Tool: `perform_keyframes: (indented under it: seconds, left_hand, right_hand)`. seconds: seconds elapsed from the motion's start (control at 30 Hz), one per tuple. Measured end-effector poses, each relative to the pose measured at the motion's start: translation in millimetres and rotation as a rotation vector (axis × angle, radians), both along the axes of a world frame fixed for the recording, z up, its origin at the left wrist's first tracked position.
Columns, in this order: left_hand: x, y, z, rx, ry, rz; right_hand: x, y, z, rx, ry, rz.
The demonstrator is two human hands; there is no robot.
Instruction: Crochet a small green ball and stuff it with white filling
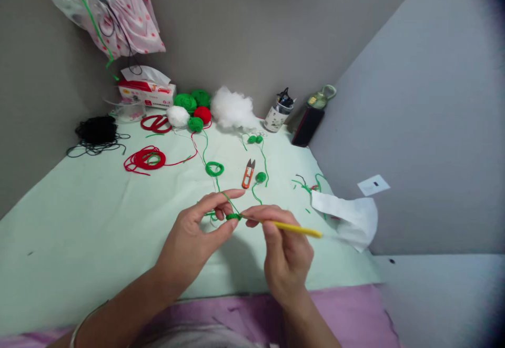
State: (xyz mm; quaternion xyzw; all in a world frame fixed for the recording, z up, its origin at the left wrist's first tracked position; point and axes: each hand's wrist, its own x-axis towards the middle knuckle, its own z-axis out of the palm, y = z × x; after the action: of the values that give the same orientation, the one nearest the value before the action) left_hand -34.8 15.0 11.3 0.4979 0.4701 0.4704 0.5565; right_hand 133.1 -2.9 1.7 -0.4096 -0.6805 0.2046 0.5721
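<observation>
Over the pale green tablecloth [118, 248], near side, my left hand [189, 235] pinches a green crochet piece [233, 216], its right end meeting the yellow crochet hook [298, 228] clamped in my right hand [290, 256].

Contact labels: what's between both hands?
Head view: green yarn piece, pinched by left hand, and the tip of the yellow tool in right hand.

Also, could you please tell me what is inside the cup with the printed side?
Dark items stick up out of the cup; its printed side covers whatever sits lower, so that cannot be seen.
</observation>
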Motion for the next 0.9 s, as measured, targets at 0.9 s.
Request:
perform_keyframes:
  seconds: [0.9]
  left_hand:
    - [4,0,-6.7,-0.302,-0.491,-0.220]
  right_hand:
    - [-3,7,-8.3,-0.234,0.460,0.136]
